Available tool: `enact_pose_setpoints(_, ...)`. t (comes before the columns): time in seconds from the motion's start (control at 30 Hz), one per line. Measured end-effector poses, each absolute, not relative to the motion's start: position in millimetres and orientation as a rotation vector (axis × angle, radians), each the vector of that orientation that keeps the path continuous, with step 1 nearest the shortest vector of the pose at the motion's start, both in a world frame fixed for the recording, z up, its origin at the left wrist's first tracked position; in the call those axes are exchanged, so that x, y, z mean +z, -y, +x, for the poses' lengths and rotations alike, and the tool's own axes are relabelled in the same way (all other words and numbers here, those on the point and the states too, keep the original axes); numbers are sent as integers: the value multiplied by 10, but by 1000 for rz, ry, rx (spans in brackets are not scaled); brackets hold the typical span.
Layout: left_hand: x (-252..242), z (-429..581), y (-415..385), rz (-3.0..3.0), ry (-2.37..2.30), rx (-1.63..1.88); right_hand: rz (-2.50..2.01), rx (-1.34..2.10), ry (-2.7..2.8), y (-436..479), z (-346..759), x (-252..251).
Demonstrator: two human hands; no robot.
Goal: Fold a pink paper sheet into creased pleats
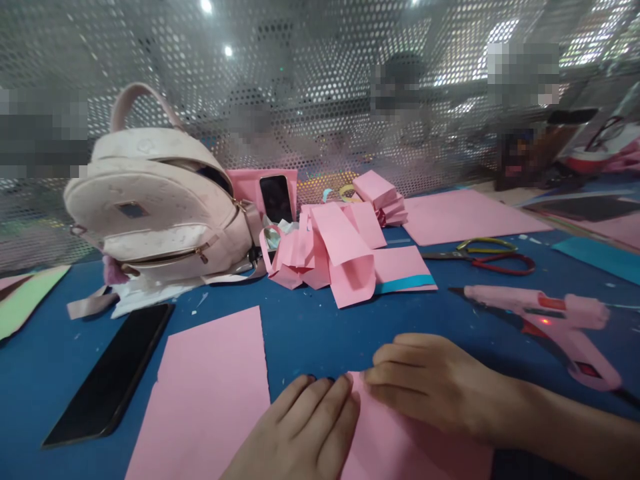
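A sheet of pink paper (420, 443) lies before me at the bottom edge. My left hand (305, 427) is on its left side, fingers pressed together at the upper left corner. My right hand (425, 380) has its fingers curled over the top edge, close to that same corner; its thumb is hidden. Left of my left hand lies another pink sheet (210, 393) with a ragged right edge. A pink glue gun (545, 310) with a red light on rests beyond my right hand. Scissors (480, 257) with yellow and red handles lie farther back.
A pale backpack (160, 207) stands back left, a black phone (110, 373) before it. Another phone (276, 198) leans upright beside folded pink paper pieces (340, 247). Blue paper (600, 257) lies at right. A perforated metal screen (310, 87) rises behind the blue table (295, 340).
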State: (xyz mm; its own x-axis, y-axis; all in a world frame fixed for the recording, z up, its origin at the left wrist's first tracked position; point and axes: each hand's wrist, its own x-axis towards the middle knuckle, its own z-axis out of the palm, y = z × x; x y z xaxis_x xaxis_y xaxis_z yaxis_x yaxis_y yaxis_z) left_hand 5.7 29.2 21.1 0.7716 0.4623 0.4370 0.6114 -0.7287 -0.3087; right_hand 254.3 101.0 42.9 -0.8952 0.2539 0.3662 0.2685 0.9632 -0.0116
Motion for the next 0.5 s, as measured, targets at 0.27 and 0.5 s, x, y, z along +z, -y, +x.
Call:
enact_pose_setpoints(0.27, 200, 47, -298, -2561, 801, -440, -274, 32, 2890, -1066, 2583, 452)
enact_pose_setpoints(0.5, 197, 25, -311, -2618, 781, -413, -267, 73, 2906, -1091, 2590, 461)
